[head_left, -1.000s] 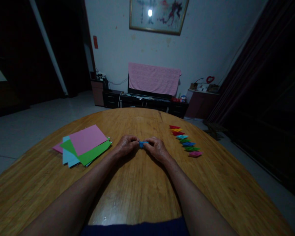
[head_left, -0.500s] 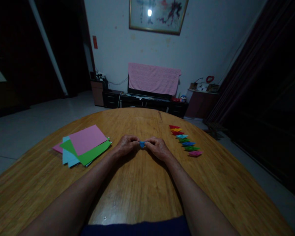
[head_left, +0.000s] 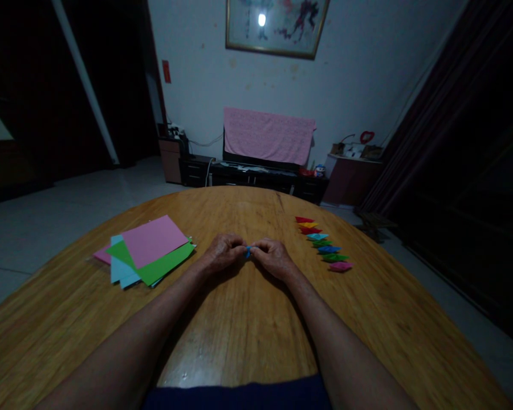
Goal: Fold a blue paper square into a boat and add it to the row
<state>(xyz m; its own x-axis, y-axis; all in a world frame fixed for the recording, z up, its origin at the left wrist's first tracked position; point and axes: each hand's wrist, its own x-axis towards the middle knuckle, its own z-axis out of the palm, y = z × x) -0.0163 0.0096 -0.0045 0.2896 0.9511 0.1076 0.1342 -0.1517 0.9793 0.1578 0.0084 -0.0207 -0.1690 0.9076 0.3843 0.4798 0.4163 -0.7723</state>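
Note:
A small folded piece of blue paper (head_left: pixel 248 252) is pinched between my two hands just above the middle of the table. My left hand (head_left: pixel 223 252) is closed on its left side, with the thumb toward the paper's middle. From the right, my right hand (head_left: pixel 273 256) grips the other side between thumb and fingers. Most of the paper is hidden by the fingertips. To the right lies a slanted row of several small folded paper boats, among them a pink one (head_left: pixel 340 266), a blue one (head_left: pixel 328 250) and a red one (head_left: pixel 304 220).
On the left of the round wooden table (head_left: pixel 239 330) lies a loose stack of coloured sheets, with a pink sheet (head_left: pixel 154 240) over a green sheet (head_left: pixel 171 269). Beyond the table stand a low black cabinet (head_left: pixel 235 177) and a screen draped with a pink towel (head_left: pixel 268 135).
My left thumb has moved inward over the blue paper, so less of it shows. Both hands stay in nearly the same place, and the view has shifted slightly.

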